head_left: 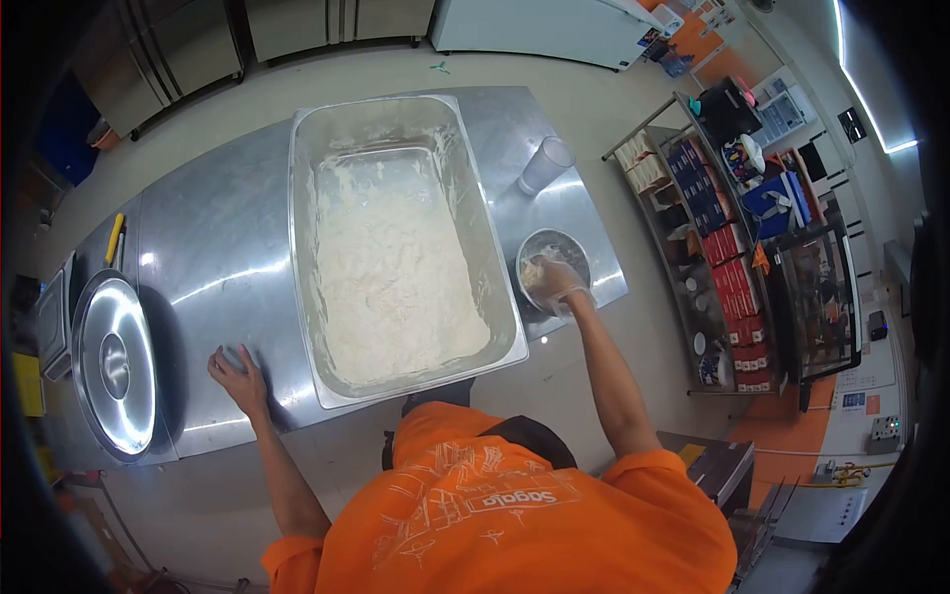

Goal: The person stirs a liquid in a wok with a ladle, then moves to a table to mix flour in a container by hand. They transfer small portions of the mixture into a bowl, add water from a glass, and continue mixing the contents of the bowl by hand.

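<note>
My right hand [560, 281], in a clear plastic glove, reaches into a round metal bowl [580, 247] at the table's right side. Its fingers look curled, with pale, doughy matter around them; what they hold is not clear. A large rectangular metal pan [304, 228] stands between my hands. Wet, lumpy, cream-coloured dough [396, 287] covers its bottom, and smears coat its walls. Bare, my left hand [237, 378] rests on the steel table [213, 238] left of the pan, fingers apart and holding nothing.
Behind the bowl stands a translucent plastic jug [546, 166]. At the far left lie a round metal lid [115, 364] and a yellow-handled tool [115, 238]. A loaded shelf rack [683, 238] is on the right, with steel cabinets [188, 49] and a white chest freezer [534, 30] behind.
</note>
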A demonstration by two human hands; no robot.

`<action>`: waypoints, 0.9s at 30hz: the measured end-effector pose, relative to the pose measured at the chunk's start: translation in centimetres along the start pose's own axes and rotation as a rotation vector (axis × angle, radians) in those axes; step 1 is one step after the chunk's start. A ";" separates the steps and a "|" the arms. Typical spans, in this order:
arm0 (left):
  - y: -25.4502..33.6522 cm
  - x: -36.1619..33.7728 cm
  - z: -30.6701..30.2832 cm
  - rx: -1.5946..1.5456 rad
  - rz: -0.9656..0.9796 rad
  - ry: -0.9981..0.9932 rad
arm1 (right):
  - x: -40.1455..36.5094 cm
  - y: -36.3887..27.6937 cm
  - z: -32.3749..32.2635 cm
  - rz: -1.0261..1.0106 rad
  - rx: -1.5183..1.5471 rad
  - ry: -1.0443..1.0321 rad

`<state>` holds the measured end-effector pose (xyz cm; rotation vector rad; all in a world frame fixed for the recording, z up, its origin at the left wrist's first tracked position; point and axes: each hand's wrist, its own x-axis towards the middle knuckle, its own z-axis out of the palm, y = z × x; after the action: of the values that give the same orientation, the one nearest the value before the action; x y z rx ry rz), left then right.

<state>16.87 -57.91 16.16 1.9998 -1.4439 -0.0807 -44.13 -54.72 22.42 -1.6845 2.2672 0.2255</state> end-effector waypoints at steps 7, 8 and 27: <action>0.3 0.1 0.0 -0.026 0.004 0.014 | -1.0 2.6 1.1 -0.029 0.123 0.484; 0.5 0.1 -0.1 -0.022 -0.014 0.007 | -0.9 3.0 0.6 -0.031 0.124 0.484; -1.9 -0.5 1.3 0.034 0.078 0.044 | -2.3 0.2 -0.5 -0.006 0.093 0.395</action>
<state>17.73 -57.76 14.00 1.9571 -1.5029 0.0214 -43.76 -52.73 23.62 -1.8160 2.4974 -0.2322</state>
